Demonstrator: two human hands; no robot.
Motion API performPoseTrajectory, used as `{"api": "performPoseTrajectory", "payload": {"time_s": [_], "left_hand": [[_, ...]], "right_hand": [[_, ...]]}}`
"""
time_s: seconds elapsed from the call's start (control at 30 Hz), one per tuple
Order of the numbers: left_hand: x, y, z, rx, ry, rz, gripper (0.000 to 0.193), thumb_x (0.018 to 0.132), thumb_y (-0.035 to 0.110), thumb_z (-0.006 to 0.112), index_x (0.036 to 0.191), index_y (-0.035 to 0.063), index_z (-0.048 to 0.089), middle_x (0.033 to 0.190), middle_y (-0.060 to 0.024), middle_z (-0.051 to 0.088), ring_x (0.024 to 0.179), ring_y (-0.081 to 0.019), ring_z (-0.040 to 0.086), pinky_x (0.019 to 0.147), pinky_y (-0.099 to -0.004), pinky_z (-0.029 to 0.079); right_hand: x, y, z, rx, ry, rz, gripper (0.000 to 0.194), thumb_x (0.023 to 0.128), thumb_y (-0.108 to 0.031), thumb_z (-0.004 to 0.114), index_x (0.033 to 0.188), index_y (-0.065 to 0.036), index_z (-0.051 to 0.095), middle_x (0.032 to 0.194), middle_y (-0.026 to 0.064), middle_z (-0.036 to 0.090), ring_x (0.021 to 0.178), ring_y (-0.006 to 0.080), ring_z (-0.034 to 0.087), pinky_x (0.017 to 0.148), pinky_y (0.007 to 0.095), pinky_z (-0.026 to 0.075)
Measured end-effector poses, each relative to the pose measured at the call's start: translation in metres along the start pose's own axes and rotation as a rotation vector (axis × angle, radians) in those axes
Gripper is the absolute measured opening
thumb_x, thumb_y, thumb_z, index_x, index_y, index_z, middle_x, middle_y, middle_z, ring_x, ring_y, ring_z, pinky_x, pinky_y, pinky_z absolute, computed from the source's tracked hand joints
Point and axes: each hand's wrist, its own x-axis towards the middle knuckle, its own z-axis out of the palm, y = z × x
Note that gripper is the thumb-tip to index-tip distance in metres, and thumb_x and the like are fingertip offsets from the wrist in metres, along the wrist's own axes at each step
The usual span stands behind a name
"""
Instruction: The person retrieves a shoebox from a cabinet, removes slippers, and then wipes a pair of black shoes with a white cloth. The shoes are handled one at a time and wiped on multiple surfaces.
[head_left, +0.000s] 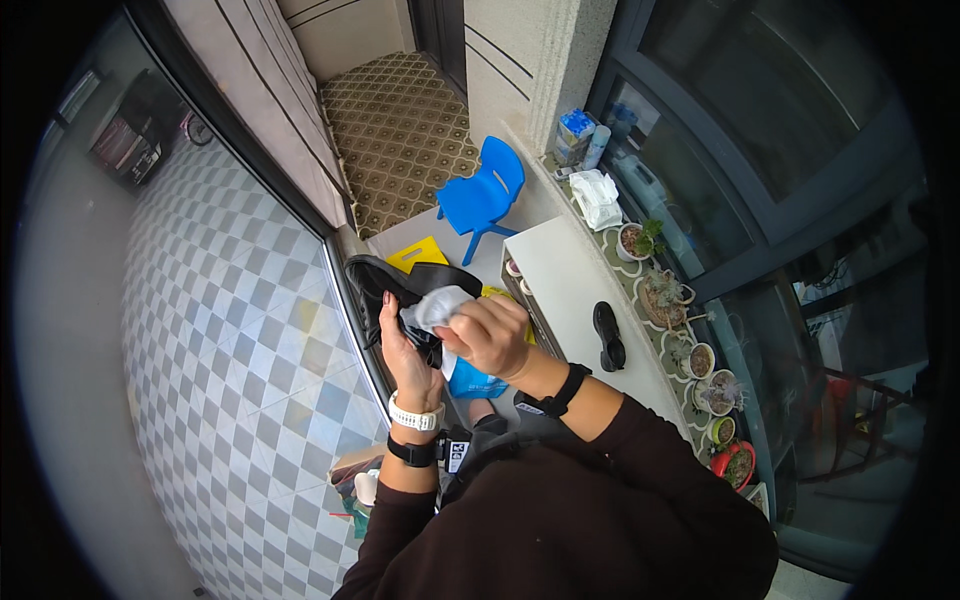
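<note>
Before my chest, my left hand (406, 358) holds a black item (444, 277) that looks like a leather shoe or boot, its thumb up along the near side. My right hand (487, 334) is closed on a crumpled whitish wad (442, 306), paper or thin plastic, at the black item. The wad partly covers it, so I cannot tell whether the wad is inside or against it. To the right, another black shoe (609, 336) lies on top of a white low cabinet (559, 277).
A blue plastic chair (480, 196) stands beyond the cabinet, near a yellow flat bag (417, 255). A blue bag (477, 381) lies below my hands. Along the window ledge are a white wipes pack (596, 199) and several potted plants (664, 298). At left is a glass pane (247, 337).
</note>
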Motion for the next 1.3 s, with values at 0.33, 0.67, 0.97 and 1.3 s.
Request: {"api": "performPoseTrajectory", "payload": {"time_s": [0.33, 0.67, 0.97, 1.3], "left_hand": [[-0.002, 0.021, 0.020, -0.338, -0.438, -0.256, 0.053, 0.102, 0.052, 0.051, 0.123, 0.0050, 0.062, 0.122, -0.0116, 0.068, 0.115, -0.0270, 0.064, 0.101, -0.0412, 0.051], [-0.004, 0.022, 0.026, -0.189, -0.074, -0.301, 0.038, 0.100, 0.040, 0.055, 0.115, 0.0067, 0.067, 0.113, -0.0052, 0.070, 0.108, -0.0212, 0.063, 0.102, -0.0373, 0.045], [-0.009, 0.028, 0.041, -0.334, -0.370, -0.194, 0.043, 0.103, 0.034, 0.048, 0.124, 0.0000, 0.062, 0.126, -0.0111, 0.067, 0.121, -0.0255, 0.060, 0.112, -0.0411, 0.040], [-0.025, 0.005, 0.031, -0.203, -0.408, -0.256, 0.040, 0.097, 0.035, 0.056, 0.124, 0.0061, 0.065, 0.124, -0.0068, 0.069, 0.121, -0.0217, 0.061, 0.110, -0.0405, 0.042]], "right_hand": [[0.021, -0.005, 0.004, 0.226, 0.092, 0.309, 0.024, 0.097, -0.021, 0.063, 0.079, -0.006, 0.055, 0.067, 0.0115, 0.055, 0.053, 0.0328, 0.056, 0.049, 0.0415, 0.043], [-0.008, 0.012, 0.027, -0.006, 0.116, 0.167, 0.029, 0.090, -0.020, 0.069, 0.071, -0.011, 0.048, 0.062, 0.0071, 0.050, 0.051, 0.0282, 0.054, 0.049, 0.0383, 0.042], [0.036, 0.018, -0.015, 0.191, 0.297, 0.489, 0.031, 0.091, -0.016, 0.070, 0.070, -0.007, 0.048, 0.064, 0.0095, 0.049, 0.052, 0.0309, 0.053, 0.047, 0.0415, 0.040], [0.032, 0.037, -0.008, 0.116, 0.323, 0.308, 0.035, 0.096, -0.026, 0.065, 0.070, -0.008, 0.049, 0.059, 0.0114, 0.050, 0.051, 0.0336, 0.055, 0.047, 0.0424, 0.042]]}}
